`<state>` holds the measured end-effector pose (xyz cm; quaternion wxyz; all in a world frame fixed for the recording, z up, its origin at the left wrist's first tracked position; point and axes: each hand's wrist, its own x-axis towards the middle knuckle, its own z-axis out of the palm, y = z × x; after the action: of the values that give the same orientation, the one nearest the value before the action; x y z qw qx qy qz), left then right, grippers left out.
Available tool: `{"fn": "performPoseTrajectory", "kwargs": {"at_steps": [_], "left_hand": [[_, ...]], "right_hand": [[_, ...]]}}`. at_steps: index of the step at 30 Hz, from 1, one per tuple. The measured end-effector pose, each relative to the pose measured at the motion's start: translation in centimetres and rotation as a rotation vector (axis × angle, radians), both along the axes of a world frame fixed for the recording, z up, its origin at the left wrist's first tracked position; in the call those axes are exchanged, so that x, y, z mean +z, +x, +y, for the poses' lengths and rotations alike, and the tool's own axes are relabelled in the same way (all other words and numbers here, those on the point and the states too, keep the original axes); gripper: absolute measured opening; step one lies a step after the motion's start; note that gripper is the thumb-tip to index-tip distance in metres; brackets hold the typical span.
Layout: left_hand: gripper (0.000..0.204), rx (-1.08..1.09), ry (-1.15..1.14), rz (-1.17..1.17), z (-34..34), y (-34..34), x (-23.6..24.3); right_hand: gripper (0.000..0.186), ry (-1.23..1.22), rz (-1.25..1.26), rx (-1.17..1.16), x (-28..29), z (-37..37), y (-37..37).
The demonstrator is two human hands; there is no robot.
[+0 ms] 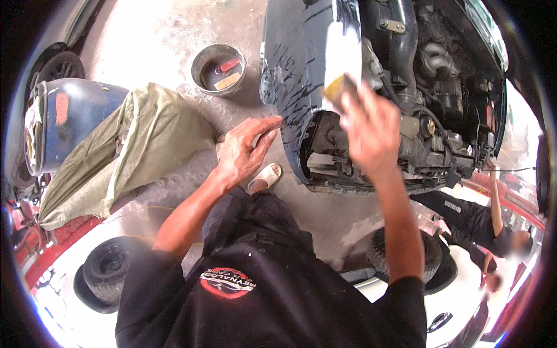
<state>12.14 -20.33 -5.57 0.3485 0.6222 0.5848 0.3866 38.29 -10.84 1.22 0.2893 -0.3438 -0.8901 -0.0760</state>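
A tan sanding block [338,88] is gripped by the right hand [371,130] against the wet, streaked dark fender [296,64]; the left hand [246,151] is held open-fingered, touching the fender's edge.

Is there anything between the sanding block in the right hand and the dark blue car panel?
Nothing visible. The right hand holds the sanding block directly against the dark blue car panel, though the hand is blurred. The left hand rests at the panel's edge, lower and to the left, out of the way.

Right hand [371,130] motion-blurred; sanding block [337,88] mostly hidden.
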Motion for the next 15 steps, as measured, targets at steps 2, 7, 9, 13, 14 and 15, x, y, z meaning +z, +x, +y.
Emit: {"fn": "performPoseTrajectory", "kwargs": {"at_steps": [2, 7, 9, 13, 14, 15], "left_hand": [[0.027, -0.056, 0.178, -0.014, 0.1, 0.2, -0.4], [0.026, -0.041, 0.193, -0.054, 0.4, 0.4, -0.4], [0.026, 0.034, 0.083, -0.127, 0.7, 0.4, 0.0], [0.026, 0.041, 0.173, -0.142, 2.1, 0.7, 1.0], [0.026, 0.022, 0.173, -0.123, 2.4, 0.6, 1.1], [0.027, 0.008, 0.154, -0.165, 2.7, 0.6, 1.2]], "right_hand": [[0.035, 0.007, -0.005, -0.068, 0.8, 3.4, -0.8], [0.036, -0.07, 0.039, -0.125, -0.4, -0.1, 0.3], [0.037, -0.082, 0.007, -0.074, -0.7, -1.8, 0.9], [0.04, -0.041, -0.02, -0.059, 0.1, 0.9, 0.1], [0.041, -0.055, -0.019, -0.102, 0.4, 1.7, -0.3], [0.04, -0.052, -0.018, -0.095, 0.2, 1.2, 0.0]]}}
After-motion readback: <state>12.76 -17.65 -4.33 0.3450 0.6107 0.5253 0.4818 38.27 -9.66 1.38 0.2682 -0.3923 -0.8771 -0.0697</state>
